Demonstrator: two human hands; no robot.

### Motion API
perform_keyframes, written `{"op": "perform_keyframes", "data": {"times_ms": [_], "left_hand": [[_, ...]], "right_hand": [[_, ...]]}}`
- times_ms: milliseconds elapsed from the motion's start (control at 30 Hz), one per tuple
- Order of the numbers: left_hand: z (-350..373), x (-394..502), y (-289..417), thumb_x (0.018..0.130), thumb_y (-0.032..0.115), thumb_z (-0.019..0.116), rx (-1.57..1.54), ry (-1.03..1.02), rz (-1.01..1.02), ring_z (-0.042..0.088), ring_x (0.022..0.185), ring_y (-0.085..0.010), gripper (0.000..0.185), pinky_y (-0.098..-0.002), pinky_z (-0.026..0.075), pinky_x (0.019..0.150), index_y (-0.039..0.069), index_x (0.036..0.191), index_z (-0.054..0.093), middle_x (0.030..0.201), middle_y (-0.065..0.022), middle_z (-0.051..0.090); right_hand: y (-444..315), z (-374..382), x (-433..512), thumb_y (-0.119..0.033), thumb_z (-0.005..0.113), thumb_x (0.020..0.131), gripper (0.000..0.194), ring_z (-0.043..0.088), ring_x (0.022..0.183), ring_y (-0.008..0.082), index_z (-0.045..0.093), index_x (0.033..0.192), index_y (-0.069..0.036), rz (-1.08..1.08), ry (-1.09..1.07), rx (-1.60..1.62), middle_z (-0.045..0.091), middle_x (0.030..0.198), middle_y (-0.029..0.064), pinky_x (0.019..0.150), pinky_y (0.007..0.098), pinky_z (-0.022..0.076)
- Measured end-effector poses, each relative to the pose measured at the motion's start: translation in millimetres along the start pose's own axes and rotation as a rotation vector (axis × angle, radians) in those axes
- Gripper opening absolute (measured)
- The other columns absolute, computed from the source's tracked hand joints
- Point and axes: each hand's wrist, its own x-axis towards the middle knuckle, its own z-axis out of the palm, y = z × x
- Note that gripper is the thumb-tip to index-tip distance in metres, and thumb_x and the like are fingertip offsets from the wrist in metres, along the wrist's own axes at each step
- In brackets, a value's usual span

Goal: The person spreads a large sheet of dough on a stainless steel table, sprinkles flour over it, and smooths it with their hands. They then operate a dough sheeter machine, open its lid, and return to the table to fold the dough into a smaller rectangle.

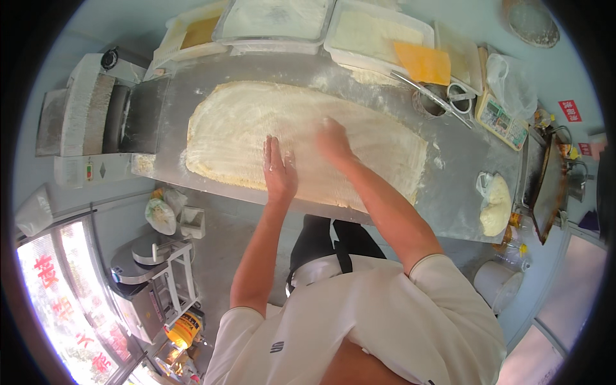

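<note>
A broad, flat sheet of pale dough (231, 115) lies on the grey metal worktable (462, 159), its surface dusted with flour. My left hand (280, 168), white with flour on the fingers, rests flat on the dough near its front edge, fingers extended and nothing held. To its right, my right hand (332, 137) is over the middle of the sheet and blurred by motion. Its fingers look curled, but the blur hides whether anything is in them or whether it touches the dough.
A dough roller machine (91, 115) stands at the left. White tubs of flour (276, 19) line the back. A yellow scraper sheet (423, 62), scissors (459, 98), a metal rod (433, 98) and a scale (500, 120) lie back right; bagged dough (495, 204) sits front right.
</note>
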Motion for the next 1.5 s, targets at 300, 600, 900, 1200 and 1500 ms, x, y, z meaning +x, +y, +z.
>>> {"op": "perform_keyframes", "data": {"times_ms": [300, 600, 900, 1200, 1500], "left_hand": [[29, 43, 20, 0.096, 0.013, 0.053, -0.364, -0.200, -0.065, 0.039, 0.135, -0.0408, 0.048, -0.0431, 0.032, 0.112, -0.006, 0.139, 0.042, 0.144, -0.0279, 0.042], [103, 209, 104, 0.104, 0.040, 0.033, -0.891, -0.241, -0.025, 0.045, 0.131, -0.0356, 0.058, -0.0385, 0.033, 0.110, -0.006, 0.139, 0.043, 0.140, -0.0258, 0.048], [107, 189, 86, 0.101, 0.058, 0.031, -1.380, -0.468, -0.365, 0.016, 0.148, -0.0314, 0.081, -0.0425, 0.015, 0.120, -0.002, 0.153, 0.013, 0.160, -0.0189, 0.016], [69, 87, 60, 0.098, 0.038, 0.049, -0.219, -0.336, 0.343, 0.023, 0.145, -0.0384, 0.068, -0.0460, 0.017, 0.119, 0.001, 0.150, 0.028, 0.155, -0.0237, 0.028], [82, 25, 57, 0.099, 0.029, 0.048, -0.082, -0.085, 0.236, 0.024, 0.143, -0.0421, 0.061, -0.0511, 0.022, 0.116, -0.001, 0.149, 0.029, 0.154, -0.0252, 0.026]], "right_hand": [[82, -45, 60, -0.029, 0.057, 0.094, 0.036, 0.063, 0.082, 0.0258, 0.063, 0.105, 0.006, 0.004, 0.355, -0.103, 0.068, 0.092, 0.0185, 0.074, 0.0389, 0.0492], [-39, -161, 216, -0.017, 0.051, 0.100, 0.031, 0.063, 0.098, 0.0242, 0.051, 0.122, 0.004, -0.046, 0.294, 0.553, 0.061, 0.115, 0.0143, 0.083, 0.0344, 0.0535], [-5, -158, 156, -0.032, 0.049, 0.101, 0.041, 0.060, 0.109, 0.0321, 0.050, 0.123, 0.003, 0.002, 0.068, 1.371, 0.060, 0.118, 0.0165, 0.094, 0.0406, 0.0518], [-6, -59, 10, -0.060, 0.044, 0.096, 0.073, 0.044, 0.132, 0.0318, 0.041, 0.141, -0.003, 0.465, -0.255, 1.284, 0.047, 0.140, 0.0177, 0.111, 0.0436, 0.0343], [76, -37, 6, -0.065, 0.036, 0.096, 0.089, 0.025, 0.145, 0.0243, 0.016, 0.154, -0.001, 0.321, -0.479, 1.063, 0.023, 0.159, 0.0124, 0.118, 0.0406, 0.0174]]}}
